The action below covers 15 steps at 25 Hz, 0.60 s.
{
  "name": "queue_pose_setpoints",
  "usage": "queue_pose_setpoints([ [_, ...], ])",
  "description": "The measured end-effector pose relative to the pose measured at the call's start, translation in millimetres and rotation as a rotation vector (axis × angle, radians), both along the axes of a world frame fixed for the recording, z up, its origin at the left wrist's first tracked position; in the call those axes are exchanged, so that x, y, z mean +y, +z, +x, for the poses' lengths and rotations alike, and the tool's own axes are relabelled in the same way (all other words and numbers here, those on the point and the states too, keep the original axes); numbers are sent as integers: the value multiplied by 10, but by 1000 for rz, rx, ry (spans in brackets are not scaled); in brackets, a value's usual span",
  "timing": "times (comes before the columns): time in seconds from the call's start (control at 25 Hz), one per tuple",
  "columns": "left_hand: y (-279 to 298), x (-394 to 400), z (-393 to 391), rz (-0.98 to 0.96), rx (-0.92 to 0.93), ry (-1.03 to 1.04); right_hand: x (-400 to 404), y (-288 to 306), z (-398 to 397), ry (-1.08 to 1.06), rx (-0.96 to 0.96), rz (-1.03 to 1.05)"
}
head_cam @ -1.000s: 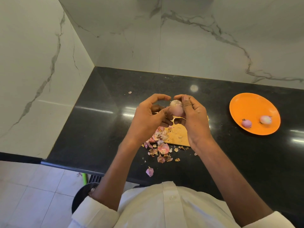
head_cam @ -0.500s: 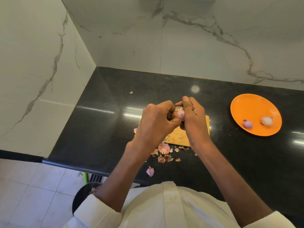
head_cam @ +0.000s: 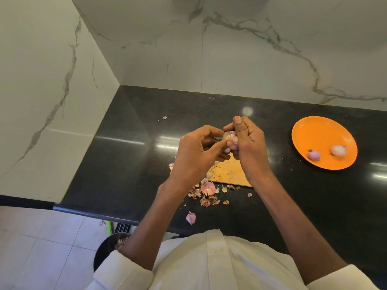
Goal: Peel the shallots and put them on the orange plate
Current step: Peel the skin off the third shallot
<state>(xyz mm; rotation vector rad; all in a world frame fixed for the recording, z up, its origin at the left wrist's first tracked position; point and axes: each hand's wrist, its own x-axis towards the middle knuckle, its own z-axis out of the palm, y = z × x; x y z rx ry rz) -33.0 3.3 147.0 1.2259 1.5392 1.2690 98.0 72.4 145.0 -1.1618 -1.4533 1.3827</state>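
Note:
A pale pink shallot (head_cam: 231, 140) is held above the wooden cutting board (head_cam: 229, 171). My right hand (head_cam: 248, 147) grips it with fingers curled round its right side. My left hand (head_cam: 196, 152) pinches at its left side, thumb against the skin. The orange plate (head_cam: 323, 130) sits to the right on the black counter, apart from both hands. Two peeled shallots lie on it: a purple one (head_cam: 313, 155) and a paler one (head_cam: 338, 150).
Pink and brown shallot skins (head_cam: 206, 190) lie scattered on the black counter (head_cam: 129, 155) in front of the board, one piece (head_cam: 191, 217) near the front edge. Marble walls close the left and back. A dark bin (head_cam: 109, 248) stands on the floor below the counter edge.
My left hand closed over the shallot, then drew back a little, so more of the shallot shows now. Both hands stay together above the board.

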Motion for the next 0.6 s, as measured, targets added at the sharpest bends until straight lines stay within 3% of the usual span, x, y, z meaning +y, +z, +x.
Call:
queue_pose_setpoints([
  [0.16, -6, 16, -48, 58, 104, -79, -12, 11, 41, 14, 25, -21],
  [0.36, -21, 17, 107, 63, 143, 52, -11, -21, 13, 8, -31, 69],
  [0.48, -36, 19, 141, 34, 5, 137, -31, -38, -23, 28, -61, 132],
  [0.6, -14, 36, 68, 5, -175, 79, -19, 8, -22, 2, -40, 128],
])
